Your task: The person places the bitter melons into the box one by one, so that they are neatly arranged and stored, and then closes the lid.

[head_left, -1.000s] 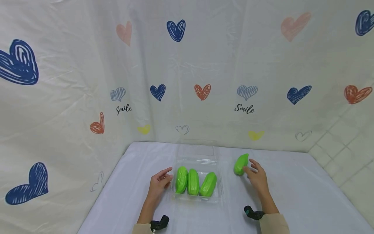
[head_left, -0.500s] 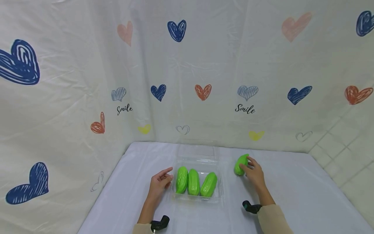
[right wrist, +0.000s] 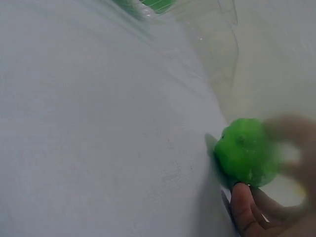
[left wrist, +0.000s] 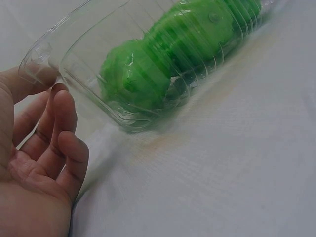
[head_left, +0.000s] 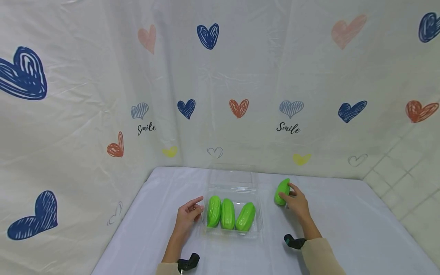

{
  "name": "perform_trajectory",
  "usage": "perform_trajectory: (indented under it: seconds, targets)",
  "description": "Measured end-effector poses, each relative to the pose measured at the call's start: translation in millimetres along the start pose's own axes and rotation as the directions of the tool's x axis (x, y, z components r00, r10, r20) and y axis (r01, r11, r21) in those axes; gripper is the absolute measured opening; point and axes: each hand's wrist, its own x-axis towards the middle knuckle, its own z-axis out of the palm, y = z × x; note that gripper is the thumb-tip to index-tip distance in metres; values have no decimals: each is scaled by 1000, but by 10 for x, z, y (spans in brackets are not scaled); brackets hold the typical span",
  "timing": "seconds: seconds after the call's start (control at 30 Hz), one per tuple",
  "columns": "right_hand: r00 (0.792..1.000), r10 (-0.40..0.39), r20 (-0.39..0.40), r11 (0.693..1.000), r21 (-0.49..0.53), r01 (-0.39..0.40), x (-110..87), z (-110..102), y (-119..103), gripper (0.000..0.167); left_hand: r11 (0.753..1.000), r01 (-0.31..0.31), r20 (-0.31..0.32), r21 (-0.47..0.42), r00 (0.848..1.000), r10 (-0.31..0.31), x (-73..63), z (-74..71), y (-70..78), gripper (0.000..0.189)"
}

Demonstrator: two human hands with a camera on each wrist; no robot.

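Observation:
My right hand (head_left: 298, 204) holds a glossy, ridged green bitter melon (head_left: 281, 193) between thumb and fingers, right of the clear plastic box. The right wrist view shows the lobed end of this melon (right wrist: 242, 150) above a fingertip. Side by side in the box (head_left: 258, 223) lie three similar bitter melons (head_left: 227, 214), the rightmost leaning. At the left side of the box is my left hand (head_left: 187, 215). In the left wrist view, a digit of that hand (left wrist: 42, 143) touches the box rim (left wrist: 74, 74), while the other fingers are loosely bent.
The box's clear lid (head_left: 231, 177) lies folded back toward the far edge of the white-covered table (head_left: 343, 225). Behind the table hangs a pale curtain (head_left: 258, 68) printed with hearts. Each wrist wears a black camera.
My right hand has moved left onto the bitter melon and taken hold of it, and the melon has shifted slightly up and left. My left hand stays beside the box.

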Motion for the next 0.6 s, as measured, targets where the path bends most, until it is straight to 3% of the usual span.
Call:
perform_trajectory:
  seconds: [0.6]
  targets:
    - [1000, -20, 11, 997, 73, 19, -157, 19, -2, 83, 1000, -9, -2, 2, 1000, 9, 18, -5, -28, 50]
